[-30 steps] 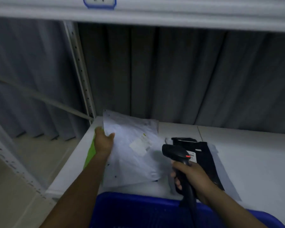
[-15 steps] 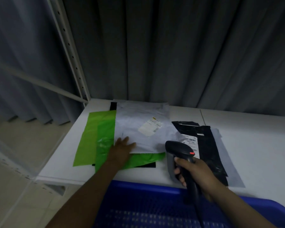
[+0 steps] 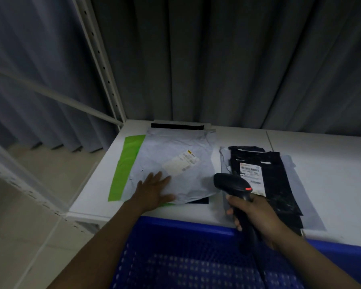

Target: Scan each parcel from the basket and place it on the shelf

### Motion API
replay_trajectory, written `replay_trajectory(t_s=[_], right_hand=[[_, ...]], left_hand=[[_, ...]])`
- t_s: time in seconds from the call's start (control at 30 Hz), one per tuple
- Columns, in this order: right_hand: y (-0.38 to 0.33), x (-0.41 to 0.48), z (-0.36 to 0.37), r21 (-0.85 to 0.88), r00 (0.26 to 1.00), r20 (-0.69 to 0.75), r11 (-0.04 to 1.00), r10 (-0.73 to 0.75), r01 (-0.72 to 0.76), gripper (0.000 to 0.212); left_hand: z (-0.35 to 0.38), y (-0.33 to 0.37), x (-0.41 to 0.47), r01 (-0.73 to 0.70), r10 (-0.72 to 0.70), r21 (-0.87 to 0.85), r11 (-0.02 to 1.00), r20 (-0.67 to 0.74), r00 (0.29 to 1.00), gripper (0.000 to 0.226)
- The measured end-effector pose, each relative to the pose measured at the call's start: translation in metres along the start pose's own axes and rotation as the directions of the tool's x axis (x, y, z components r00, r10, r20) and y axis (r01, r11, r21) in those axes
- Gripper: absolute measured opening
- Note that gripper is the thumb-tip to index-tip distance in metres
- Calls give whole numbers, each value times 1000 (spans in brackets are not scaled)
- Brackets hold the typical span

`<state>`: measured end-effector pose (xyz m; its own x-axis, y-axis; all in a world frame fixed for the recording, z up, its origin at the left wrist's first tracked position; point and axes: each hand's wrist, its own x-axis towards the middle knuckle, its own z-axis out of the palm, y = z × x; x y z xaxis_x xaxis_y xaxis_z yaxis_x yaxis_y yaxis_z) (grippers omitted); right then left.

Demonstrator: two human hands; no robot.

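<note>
Since a second ago we have lowered the grey parcel [image 3: 175, 151] from a tilted hold onto the shelf [image 3: 321, 155]. Within the last half second it has also slid leftward, so it now hides most of the green parcel [image 3: 126, 163] beneath it. Only a green strip along the left side and a sliver at the near edge show.

We judge this parcel placed, and the step in hand is the last squaring of the stack. The blue basket [image 3: 175, 223] sits against the near edge of the shelf, below our arms. Its mesh is dim and blurred, so we cannot tell whether more parcels wait inside.

To the right, apart from the grey parcel, a black parcel [image 3: 279, 180] lies label up on a pale one. The scanner [image 3: 231, 182] hovers over the gap between the two stacks, with a red light showing on its head.

Our right hand [image 3: 256, 215] has its fingers wrapped around the scanner's handle. Our left hand [image 3: 152, 190] lies palm down on the near left corner of the grey parcel, fingers straight and spread, pressing rather than gripping. The grey parcel's label [image 3: 180, 164] faces up, just beyond those fingertips.
</note>
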<state>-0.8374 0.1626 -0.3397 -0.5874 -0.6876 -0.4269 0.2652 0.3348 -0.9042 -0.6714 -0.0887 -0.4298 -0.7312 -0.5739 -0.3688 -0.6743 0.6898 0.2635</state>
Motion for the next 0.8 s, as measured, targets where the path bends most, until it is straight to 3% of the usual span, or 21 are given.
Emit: replay_trajectory(t_s=[0.07, 0.23, 0.3, 0.43, 0.53, 0.7, 0.77, 0.8], right_hand=[[1, -4, -2, -26, 1000, -1, 1000, 1, -1, 18], [-2, -26, -16, -46, 999, -37, 999, -5, 4, 19], [0, -43, -25, -43, 997, -73, 999, -20, 17, 19], [25, -94, -57, 8, 985, -169, 1000, -26, 28, 17], [67, -140, -93, 35, 962, -271, 999, 35, -26, 18], [148, -196, -139, 120, 897, -393, 978, 205, -171, 16], [172, -207, -151, 133, 878, -408, 968, 251, -215, 14], [182, -211, -155, 142, 870, -411, 962, 271, -233, 14]], left_hand=[[11, 14, 8, 57, -58, 36, 998, 19, 998, 86], [20, 29, 8, 191, -187, 128, 973, -38, 982, 77], [16, 46, -6, 188, -167, 155, 970, -140, 976, 70], [24, 94, -49, -48, 22, -57, 997, -397, 918, 52], [59, 136, -89, -248, 196, -41, 968, -491, 849, 42], [159, 198, -146, -341, 310, 3, 940, -421, 853, 37], [209, 214, -161, -357, 331, -72, 931, -243, 912, 38], [229, 222, -168, -295, 282, -143, 945, -104, 954, 39]])
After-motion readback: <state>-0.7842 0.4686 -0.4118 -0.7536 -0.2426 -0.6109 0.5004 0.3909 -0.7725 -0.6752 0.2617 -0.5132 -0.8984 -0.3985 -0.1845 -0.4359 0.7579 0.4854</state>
